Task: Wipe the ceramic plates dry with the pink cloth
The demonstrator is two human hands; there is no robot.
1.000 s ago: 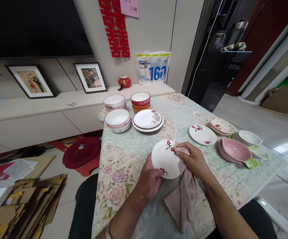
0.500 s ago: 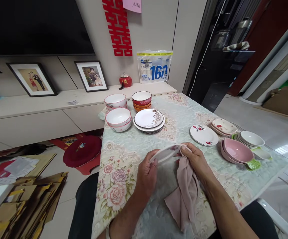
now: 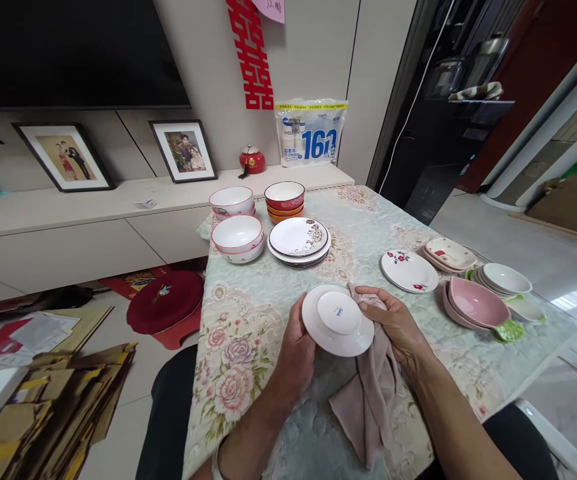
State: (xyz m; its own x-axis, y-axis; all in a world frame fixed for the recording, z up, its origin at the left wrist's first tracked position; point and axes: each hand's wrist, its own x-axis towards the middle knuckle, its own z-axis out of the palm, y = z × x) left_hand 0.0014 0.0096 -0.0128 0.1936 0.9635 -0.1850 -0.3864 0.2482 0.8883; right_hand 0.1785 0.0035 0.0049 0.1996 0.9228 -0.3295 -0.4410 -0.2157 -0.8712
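White plate, its underside turned toward me and a small blue mark at the middle of its base, is held between my two hands over the near part of the desk. The fingers of my left hand grasp its left rim. On the other side, the fingers of my right hand are closed on a dusty-pink cloth, pinching it against the plate's right edge, and the rest of it hangs in folds below my wrist. Under everything lies a quilted floral cover. Beyond my left hand I see red-rimmed white bowls in two stacks, one behind the other, with a red bowl on top of orange bowls just beside the rear stack. Near them is a pile of plates, the top plate decorated with brown flowers. Over to my right are a plate with red flowers, some shallow dishes, a stack of small white bowls and a pink bowl with a leafy green handle. Past the far edge, a long cabinet carries a red jar and a plastic bag printed 160.
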